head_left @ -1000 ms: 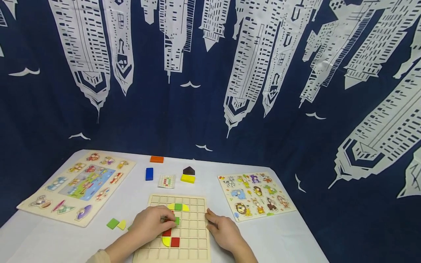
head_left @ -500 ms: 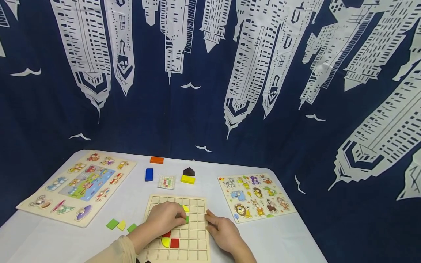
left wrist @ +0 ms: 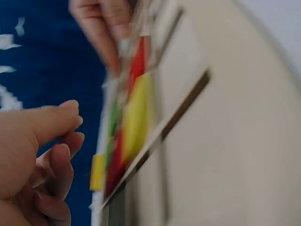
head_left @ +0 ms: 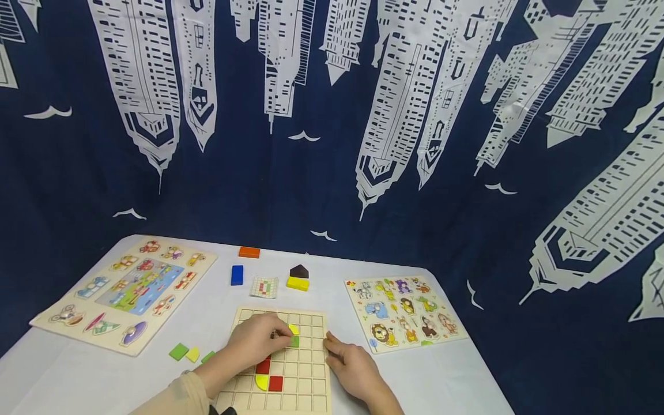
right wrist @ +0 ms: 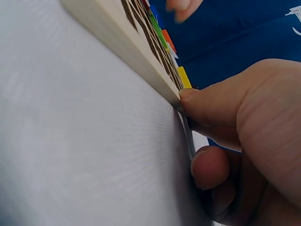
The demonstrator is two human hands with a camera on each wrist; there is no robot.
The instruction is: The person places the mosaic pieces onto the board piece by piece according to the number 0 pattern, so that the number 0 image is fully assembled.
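Staged recording setup suggested: white-clothed table [head_left: 456, 380] backed by navy skyline-print curtain [head_left: 332, 144], children's puzzle boards [head_left: 127, 291] laid out lower frame.

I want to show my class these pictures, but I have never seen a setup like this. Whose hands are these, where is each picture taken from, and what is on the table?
A person wears three cameras: one on the head, one on each wrist. From the head view, a grid board lies on a white table, partly filled with coloured tiles. The left hand rests over tiles on the board; whether it grips one is hidden. The right hand touches the board's edge, shown close up in the right wrist view. Two animal puzzles and loose blocks lie around.
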